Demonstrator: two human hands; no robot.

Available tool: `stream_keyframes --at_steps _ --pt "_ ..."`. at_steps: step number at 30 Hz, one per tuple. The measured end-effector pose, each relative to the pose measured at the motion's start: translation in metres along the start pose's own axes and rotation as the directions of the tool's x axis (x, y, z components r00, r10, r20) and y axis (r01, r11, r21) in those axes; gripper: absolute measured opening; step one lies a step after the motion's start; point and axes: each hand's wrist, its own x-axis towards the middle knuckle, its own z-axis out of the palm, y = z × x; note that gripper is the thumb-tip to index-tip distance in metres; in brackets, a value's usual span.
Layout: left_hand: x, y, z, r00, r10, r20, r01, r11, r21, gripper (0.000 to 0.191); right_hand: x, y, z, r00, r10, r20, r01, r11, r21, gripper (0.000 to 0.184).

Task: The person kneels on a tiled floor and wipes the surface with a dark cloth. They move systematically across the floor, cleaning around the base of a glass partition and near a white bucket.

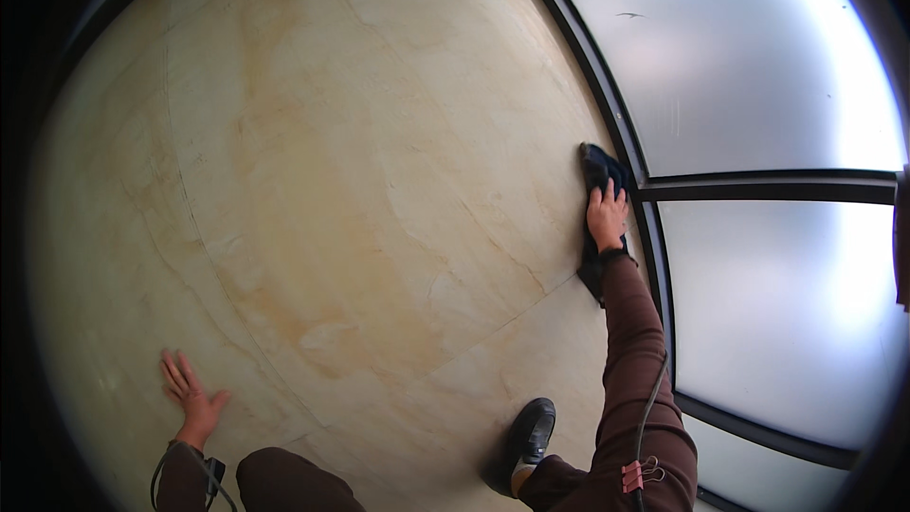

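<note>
My right hand [608, 217] lies on a dark folded cloth [596, 167], fingers bent over it. The cloth rests on the beige marble-patterned floor [320, 192], right along the black metal frame [629, 135] of a frosted glass partition. Part of the cloth is hidden beneath my hand and wrist. At the lower left my left hand [190, 391] has its fingers spread and holds nothing. It is over the floor, and I cannot tell whether the palm touches it.
Frosted glass panels [753, 313] with black bars line the right side. My black shoe [533, 434] and a bent knee [291, 480] are at the bottom. A cable [650, 398], held by a pink binder clip [632, 476], runs along my right sleeve. Thin joints cross the floor.
</note>
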Motion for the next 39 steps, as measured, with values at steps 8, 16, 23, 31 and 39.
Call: stream_keyframes --at_steps 8,16,23,31,39 --pt "0.002 0.012 -0.004 1.000 -0.027 0.016 0.026 0.999 0.033 0.126 0.003 -0.217 -0.003 0.974 -0.220 0.055 0.219 0.975 0.022 0.060" --pt "-0.006 -0.029 -0.003 0.998 0.063 0.027 -0.061 0.996 -0.057 0.120 -0.265 -0.465 0.013 0.658 -0.753 -0.022 0.738 0.639 0.216 0.053" --pt "-0.002 -0.017 -0.008 0.997 0.067 -0.037 -0.076 0.935 -0.347 0.096 -0.500 -0.467 0.017 0.143 -0.981 -0.129 0.962 0.107 0.251 0.051" --pt "-0.089 -0.084 0.046 0.727 -0.291 -0.621 -0.167 0.803 -0.572 0.049 -0.570 -0.195 -0.016 -0.397 -0.881 0.258 0.904 -0.327 0.274 0.058" --pt "-0.131 -0.195 0.079 0.705 -0.576 -0.414 0.491 0.817 -0.302 0.059 -0.454 -0.208 0.013 0.360 -0.932 0.039 0.932 0.361 0.019 0.052"
